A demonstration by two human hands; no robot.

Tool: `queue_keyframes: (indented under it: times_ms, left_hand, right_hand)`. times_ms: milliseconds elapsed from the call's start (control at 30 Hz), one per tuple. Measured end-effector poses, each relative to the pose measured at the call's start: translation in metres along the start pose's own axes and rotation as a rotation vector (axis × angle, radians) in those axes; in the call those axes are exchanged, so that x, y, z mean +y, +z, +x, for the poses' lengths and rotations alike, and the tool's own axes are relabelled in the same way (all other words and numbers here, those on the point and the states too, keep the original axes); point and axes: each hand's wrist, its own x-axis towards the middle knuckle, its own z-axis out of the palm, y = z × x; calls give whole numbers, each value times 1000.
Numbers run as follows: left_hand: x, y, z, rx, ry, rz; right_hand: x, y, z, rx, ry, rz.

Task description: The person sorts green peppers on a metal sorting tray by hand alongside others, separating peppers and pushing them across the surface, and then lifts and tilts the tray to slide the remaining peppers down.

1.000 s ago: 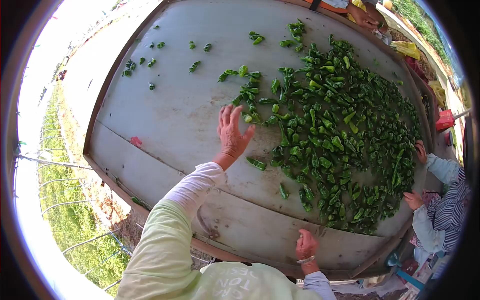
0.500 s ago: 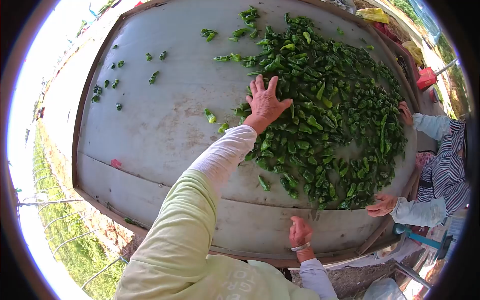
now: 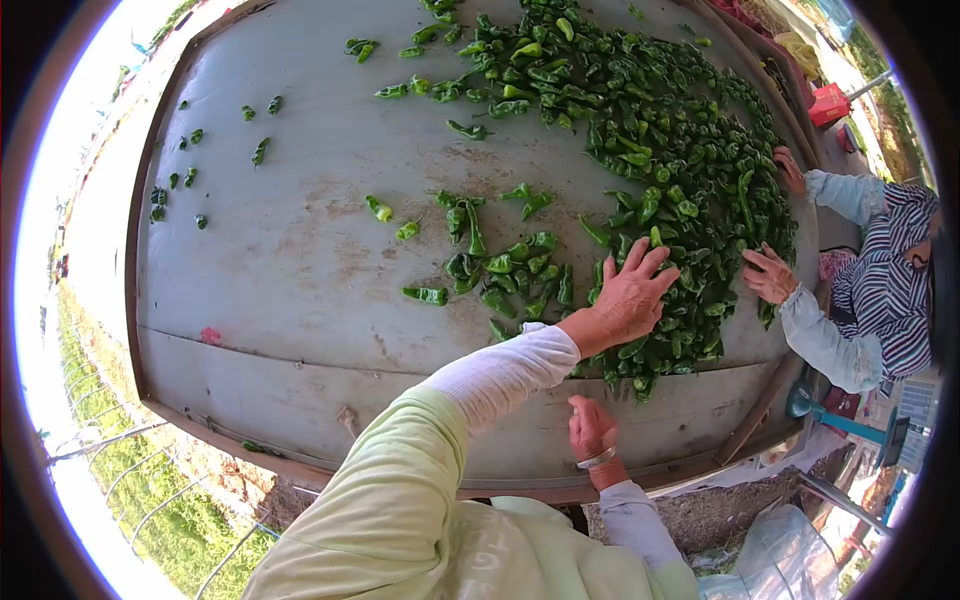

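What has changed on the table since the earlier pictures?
The left hand moved right across the peppers; a bare gap opened among them. No new grasp is visible. The right hand stayed by the near edge of the table; the far-left peppers stayed.

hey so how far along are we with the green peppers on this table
Partway, it seems. Done: most peppers lie in a dense mass toward the right of the table. In hand: the left hand is spread at its edge, with a co-worker's hands opposite; the right hand is by the near edge. Probably left: the loose cluster mid-table and small peppers at left.
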Motion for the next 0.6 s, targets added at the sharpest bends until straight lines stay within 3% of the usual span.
queue_keyframes:
  times_ms: [67,167,400,500,600]
  left_hand:
    - [6,4,-21,-32,127,17]
    - [9,-4,-62,-96,155,-29]
    - [-25,-38,-172,52,7,82]
    - [-32,-48,-204,-19,-25,116]
    - [-40,-43,-222,-82,-56,120]
  right_hand:
    - [1,-1,1,0,1,2]
    - [6,2,-2,1,-20,32]
    - [1,0,-3,-5,16,96]
    - [-2,-4,2,46,-67,17]
    - [-3,-3,1,13,-14,-18]
